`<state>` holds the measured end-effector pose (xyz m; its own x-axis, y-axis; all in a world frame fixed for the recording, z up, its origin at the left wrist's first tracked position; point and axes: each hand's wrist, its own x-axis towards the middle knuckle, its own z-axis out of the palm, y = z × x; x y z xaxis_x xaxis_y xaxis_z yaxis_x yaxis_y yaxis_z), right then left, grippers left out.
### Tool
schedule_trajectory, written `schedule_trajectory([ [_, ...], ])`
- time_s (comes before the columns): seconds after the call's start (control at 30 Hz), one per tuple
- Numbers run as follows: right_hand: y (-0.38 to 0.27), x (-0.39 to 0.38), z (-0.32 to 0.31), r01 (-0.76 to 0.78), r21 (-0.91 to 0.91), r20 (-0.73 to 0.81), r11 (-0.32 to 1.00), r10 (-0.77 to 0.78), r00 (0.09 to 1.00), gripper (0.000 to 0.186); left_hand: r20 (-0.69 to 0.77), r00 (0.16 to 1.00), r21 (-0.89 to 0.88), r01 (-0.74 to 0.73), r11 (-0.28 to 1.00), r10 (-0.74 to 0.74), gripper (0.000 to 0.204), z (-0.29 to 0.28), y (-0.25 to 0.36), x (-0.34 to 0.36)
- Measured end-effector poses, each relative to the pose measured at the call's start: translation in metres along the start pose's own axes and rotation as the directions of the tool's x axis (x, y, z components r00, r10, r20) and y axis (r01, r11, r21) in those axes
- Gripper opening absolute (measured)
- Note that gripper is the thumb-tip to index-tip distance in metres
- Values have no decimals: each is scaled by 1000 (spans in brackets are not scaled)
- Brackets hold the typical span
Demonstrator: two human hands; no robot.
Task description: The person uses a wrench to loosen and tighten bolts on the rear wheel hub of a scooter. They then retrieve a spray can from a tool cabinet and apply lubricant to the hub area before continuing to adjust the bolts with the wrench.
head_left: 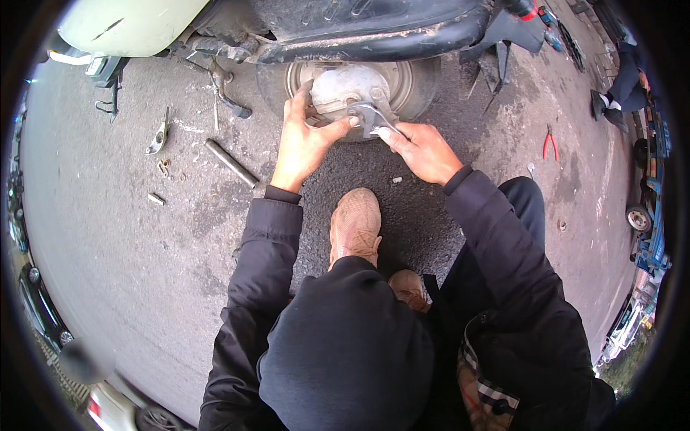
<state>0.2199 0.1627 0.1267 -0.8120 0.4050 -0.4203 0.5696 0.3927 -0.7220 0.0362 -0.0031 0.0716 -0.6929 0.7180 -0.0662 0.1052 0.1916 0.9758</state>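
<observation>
A scooter-like vehicle's wheel (420,90) with a dusty grey hub cover (338,86) stands in front of me. My right hand (424,151) is closed around the handle of a shiny, curved metal wrench (372,111), whose far end meets the lower part of the hub. My left hand (302,140) has its fingers stretched along the hub's left side. Its thumb reaches right to the bolt area beside the wrench's end. Exactly what the thumb tip presses on is too small to tell.
Left on the asphalt lie a metal tube (231,164), a ratchet-like tool (158,138) and small hardware (164,169). Red-handled pliers (550,144) lie right. Dark bodywork (374,36) overhangs the wheel. My shoe (356,226) is close below; another person's legs (625,86) show far right.
</observation>
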Motion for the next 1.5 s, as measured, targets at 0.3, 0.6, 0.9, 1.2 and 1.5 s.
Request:
schedule_trajectory([
  [0.3, -5, -16, 7, -1, -83, -84, 997, -6, 996, 44, -123, 992, 149, 29, 988, -11, 95, 5, 14, -3],
  [0.6, -7, -9, -4, -8, -109, -41, 994, 3, 999, 45, -135, 991, 182, 35, 983, -11, 93, 7, 15, -5],
  [0.9, -10, -23, 12, -13, -55, -98, 998, 7, 995, 45, -82, 996, 216, -2, 976, 20, 103, -1, 17, 1],
  [1.2, -18, -39, 5, 41, -146, -43, 988, -48, 998, 41, -64, 998, 182, 36, 983, -25, 102, -2, 15, -4],
  [1.5, -8, -51, -10, 13, -126, 9, 992, -12, 1000, 33, 6, 996, -54, 93, 994, -92, 94, -3, 9, -3],
])
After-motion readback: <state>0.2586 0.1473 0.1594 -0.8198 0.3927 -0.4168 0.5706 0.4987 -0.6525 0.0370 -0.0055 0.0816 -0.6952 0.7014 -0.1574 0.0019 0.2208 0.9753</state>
